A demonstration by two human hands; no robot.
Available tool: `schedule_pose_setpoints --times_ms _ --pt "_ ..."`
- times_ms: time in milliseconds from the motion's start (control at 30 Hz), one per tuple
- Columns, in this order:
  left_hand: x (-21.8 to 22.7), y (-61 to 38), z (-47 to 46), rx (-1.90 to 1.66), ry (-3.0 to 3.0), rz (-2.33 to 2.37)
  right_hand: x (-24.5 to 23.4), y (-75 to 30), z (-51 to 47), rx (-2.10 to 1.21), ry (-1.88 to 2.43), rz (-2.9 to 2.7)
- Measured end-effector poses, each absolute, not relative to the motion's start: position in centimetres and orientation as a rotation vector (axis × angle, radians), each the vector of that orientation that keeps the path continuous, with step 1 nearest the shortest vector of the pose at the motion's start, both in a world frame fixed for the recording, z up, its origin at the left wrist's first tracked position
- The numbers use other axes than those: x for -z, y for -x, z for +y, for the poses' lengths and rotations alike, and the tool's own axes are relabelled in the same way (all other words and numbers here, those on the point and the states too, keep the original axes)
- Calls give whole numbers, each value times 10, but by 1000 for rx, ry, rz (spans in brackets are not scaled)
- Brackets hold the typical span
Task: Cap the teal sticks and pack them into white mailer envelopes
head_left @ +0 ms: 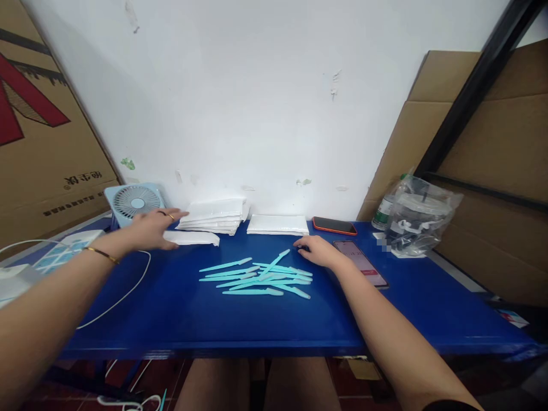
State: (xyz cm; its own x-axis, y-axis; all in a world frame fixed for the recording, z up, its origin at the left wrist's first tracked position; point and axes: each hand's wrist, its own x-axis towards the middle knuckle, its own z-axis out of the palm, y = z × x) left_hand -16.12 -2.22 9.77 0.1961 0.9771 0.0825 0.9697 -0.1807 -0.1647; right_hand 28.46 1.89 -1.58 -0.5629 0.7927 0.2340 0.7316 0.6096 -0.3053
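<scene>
Several thin light-blue plastic sticks [261, 277] lie in a loose heap in the middle of the blue table [180, 314]. My left hand [152, 228] reaches toward the back left, its fingers stretched out over a single white packet [194, 238] and pointing at a stack of white packets [214, 216]. It wears rings and a bracelet. My right hand [317, 250] rests flat on the table just right of the heap, fingertips near the end of one stick, with nothing in its grasp.
A second white packet pile [277, 224] lies by the wall. A small blue fan [133, 202] and a white cable [120, 297] are at the left. Two phones [334, 226] [362, 264], a clear bag [419, 220], a bottle and cardboard stand at the right.
</scene>
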Motion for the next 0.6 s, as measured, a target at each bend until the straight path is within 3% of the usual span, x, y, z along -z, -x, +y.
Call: schedule_pose_setpoints --times_ms 167,300,600 --pt "-48 99 -37 139 2801 -1700 21 -265 17 -282 1050 -2486" --pt "-18 68 -33 82 2759 -1654 21 -257 16 -339 1013 -2500" --pt "2 12 17 379 2898 -1654 14 -267 18 -400 1083 -2478"
